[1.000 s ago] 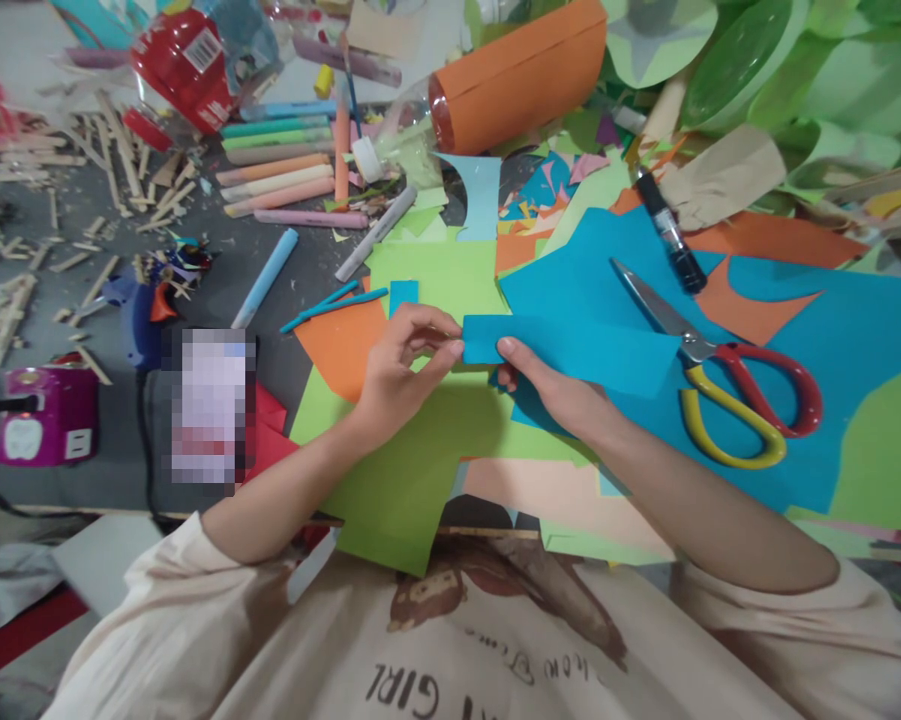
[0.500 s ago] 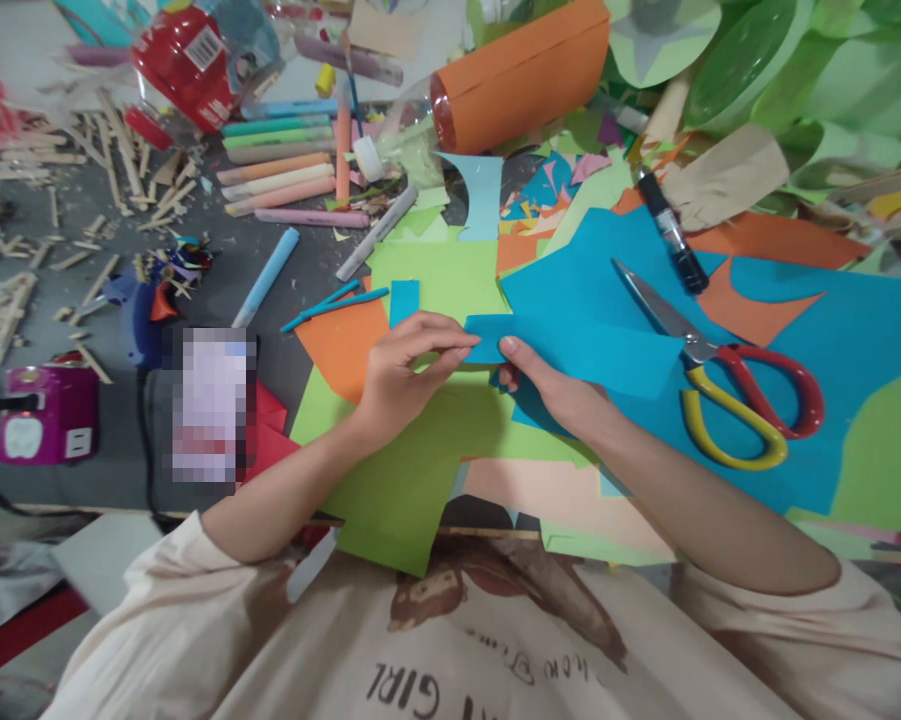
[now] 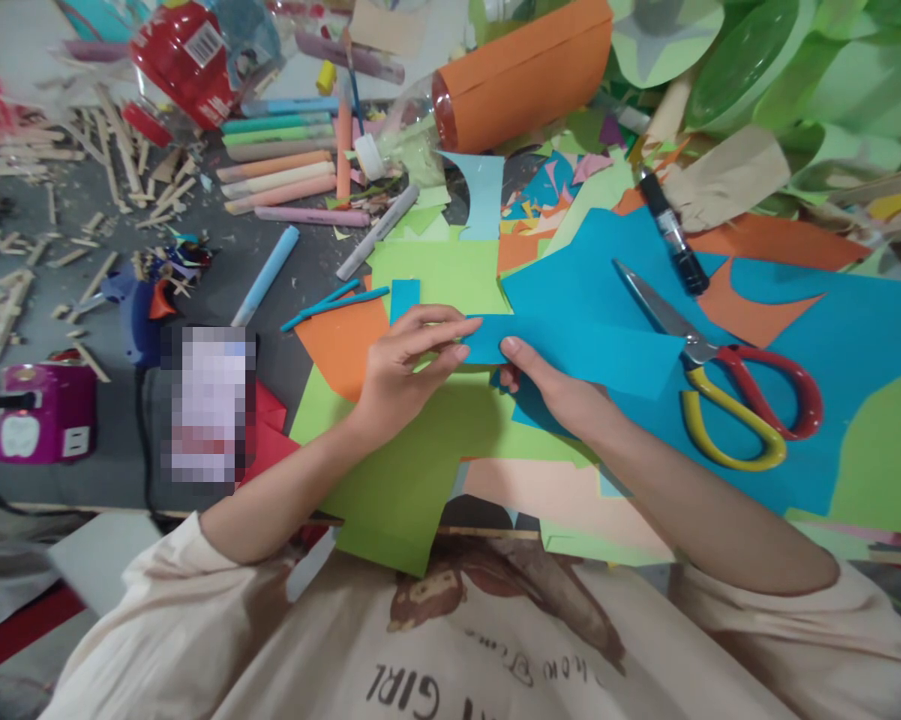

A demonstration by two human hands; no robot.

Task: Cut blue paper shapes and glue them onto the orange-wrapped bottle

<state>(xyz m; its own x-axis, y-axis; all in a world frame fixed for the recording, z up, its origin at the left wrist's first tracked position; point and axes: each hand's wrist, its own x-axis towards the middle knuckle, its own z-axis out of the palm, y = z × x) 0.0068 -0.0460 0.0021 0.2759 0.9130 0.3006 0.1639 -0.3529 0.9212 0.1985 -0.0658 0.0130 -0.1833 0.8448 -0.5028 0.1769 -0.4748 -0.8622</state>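
Note:
A long blue paper strip [image 3: 615, 352] stretches rightward between my hands, over a larger blue sheet [image 3: 780, 300]. At its left end, the thumb and index finger of my left hand [image 3: 412, 365] touch the edge, the index finger lying on top. My right hand [image 3: 544, 375] pinches the strip a little further right, thumb above and the other fingers mostly hidden beneath. Scissors [image 3: 694, 348] with one red and one yellow handle lie on the blue sheet, beside the strip's far end. Behind my left hand are a small blue paper piece [image 3: 405, 298] and thin blue rolled sticks [image 3: 334, 308].
Green paper [image 3: 412, 470] lies under my hands. To the left are a pixelated phone [image 3: 210, 405], a blue glue gun [image 3: 141, 310] and a purple box [image 3: 45, 412]. Several markers [image 3: 277, 170], an orange-wrapped bottle [image 3: 525, 75] and a black pen [image 3: 671, 230] lie further back.
My left fingers have shifted slightly right along the strip's left end, and the index finger has lifted and straightened over it. My right hand keeps its hold, nearly still.

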